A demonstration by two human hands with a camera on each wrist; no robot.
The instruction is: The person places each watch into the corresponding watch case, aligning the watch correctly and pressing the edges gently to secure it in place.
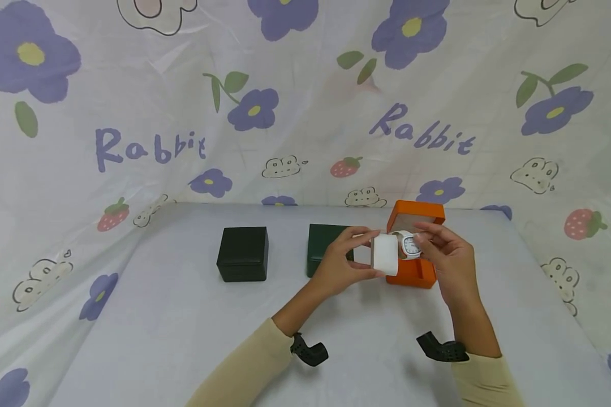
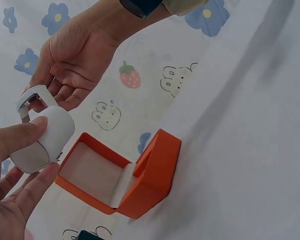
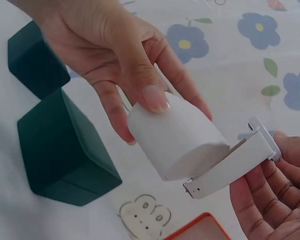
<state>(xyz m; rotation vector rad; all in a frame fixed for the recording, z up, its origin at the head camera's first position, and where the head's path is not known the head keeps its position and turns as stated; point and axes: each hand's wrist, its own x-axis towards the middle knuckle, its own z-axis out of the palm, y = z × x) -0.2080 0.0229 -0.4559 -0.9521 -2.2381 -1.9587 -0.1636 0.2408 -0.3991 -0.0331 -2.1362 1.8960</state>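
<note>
My left hand (image 1: 338, 263) grips a white watch cushion (image 1: 385, 255) between thumb and fingers. In the right wrist view the cushion (image 3: 175, 135) looks rounded, with the thumb on top of it. A white wristwatch (image 1: 410, 246) is pinched by its case in my right hand (image 1: 454, 265), its dial facing up toward the head camera. The watch strap (image 3: 230, 167) reaches to the end of the cushion, overlapping it in that view. Beneath both hands stands an orange watch box (image 1: 417, 208) with its lid raised.
A dark green box (image 1: 322, 240) with its lid down stands left of the orange one, partly behind my left hand. Farther left is a closed blackish-green box (image 1: 242, 254). A patterned cloth (image 1: 285, 135) hangs behind the white table surface (image 1: 183, 339).
</note>
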